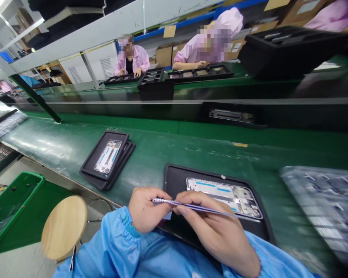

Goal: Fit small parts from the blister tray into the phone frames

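Note:
My left hand (147, 209) pinches the dotted end of a slim metal pair of tweezers (191, 206). My right hand (213, 227) grips the tweezers' shank farther along, and its tip points right over a phone mid-frame (224, 197). That frame, with blue strips and exposed metal parts, lies in a black tray (176, 179) just past my hands. A small white scrap (167, 215) shows under the tweezers between my hands. My blue sleeves (116, 241) cover both forearms. My hands partly hide the tray's near side.
A second phone frame (108, 156) lies on stacked black trays (92, 170) to the left on the green conveyor belt (168, 144). A wooden stool (64, 227) and a green bin (11, 208) stand at lower left. A plastic-wrapped stack (319, 204) lies right. Co-workers in pink sit across the line.

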### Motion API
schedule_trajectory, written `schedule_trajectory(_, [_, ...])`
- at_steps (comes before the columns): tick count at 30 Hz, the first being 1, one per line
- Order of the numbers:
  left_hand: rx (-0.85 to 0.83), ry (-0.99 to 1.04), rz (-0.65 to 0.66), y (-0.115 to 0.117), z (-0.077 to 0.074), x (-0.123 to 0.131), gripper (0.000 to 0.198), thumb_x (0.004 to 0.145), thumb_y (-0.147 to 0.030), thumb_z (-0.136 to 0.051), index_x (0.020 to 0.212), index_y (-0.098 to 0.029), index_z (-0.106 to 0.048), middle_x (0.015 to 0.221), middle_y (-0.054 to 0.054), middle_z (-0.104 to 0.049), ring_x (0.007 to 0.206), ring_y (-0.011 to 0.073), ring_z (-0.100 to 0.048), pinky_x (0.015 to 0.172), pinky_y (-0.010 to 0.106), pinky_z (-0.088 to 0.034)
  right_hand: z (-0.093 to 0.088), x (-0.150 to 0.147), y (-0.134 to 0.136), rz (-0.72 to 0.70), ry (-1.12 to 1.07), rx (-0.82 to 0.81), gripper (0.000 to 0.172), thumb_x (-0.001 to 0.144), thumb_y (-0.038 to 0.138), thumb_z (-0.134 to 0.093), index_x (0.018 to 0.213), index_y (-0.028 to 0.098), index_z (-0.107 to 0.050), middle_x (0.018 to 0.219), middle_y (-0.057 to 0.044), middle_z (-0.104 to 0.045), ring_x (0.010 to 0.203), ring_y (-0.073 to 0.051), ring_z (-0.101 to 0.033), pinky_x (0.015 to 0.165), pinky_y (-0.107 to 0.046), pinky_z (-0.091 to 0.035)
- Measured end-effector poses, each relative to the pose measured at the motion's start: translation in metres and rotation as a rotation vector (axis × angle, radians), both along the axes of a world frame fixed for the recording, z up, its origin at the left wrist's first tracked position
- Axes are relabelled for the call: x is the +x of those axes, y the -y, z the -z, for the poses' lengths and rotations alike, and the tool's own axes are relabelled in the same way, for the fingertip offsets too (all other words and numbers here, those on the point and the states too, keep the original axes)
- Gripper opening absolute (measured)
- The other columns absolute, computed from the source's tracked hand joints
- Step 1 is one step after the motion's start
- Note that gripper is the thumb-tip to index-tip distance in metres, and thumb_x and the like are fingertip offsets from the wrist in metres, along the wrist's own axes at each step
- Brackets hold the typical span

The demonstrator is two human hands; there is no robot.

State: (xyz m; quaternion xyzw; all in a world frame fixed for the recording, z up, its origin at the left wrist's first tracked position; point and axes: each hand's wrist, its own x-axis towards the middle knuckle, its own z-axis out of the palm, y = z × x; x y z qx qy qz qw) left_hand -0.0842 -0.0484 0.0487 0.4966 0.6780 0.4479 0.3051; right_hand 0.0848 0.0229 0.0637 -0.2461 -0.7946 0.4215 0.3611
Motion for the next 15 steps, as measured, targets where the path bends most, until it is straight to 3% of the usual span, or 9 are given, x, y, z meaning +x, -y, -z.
schedule_trajectory(15, [-0.023,-0.041,0.023,-0.0016,0.0034,0.0010,0.010,0.071,-0.015,-0.072,0.074,-0.023,-0.078,0.066,-0.001,-0.073,0.058,0.0131,-0.064,0.056,0.023,-0.048,0.0080,0.0032,-0.0030,-0.022,0.006,-0.016,0.007,0.094,0.026,-0.060,0.092,0.022,-0.066,0.086,-0.001,-0.070,0.076,-0.013,-0.067,0.070,-0.023,-0.051])
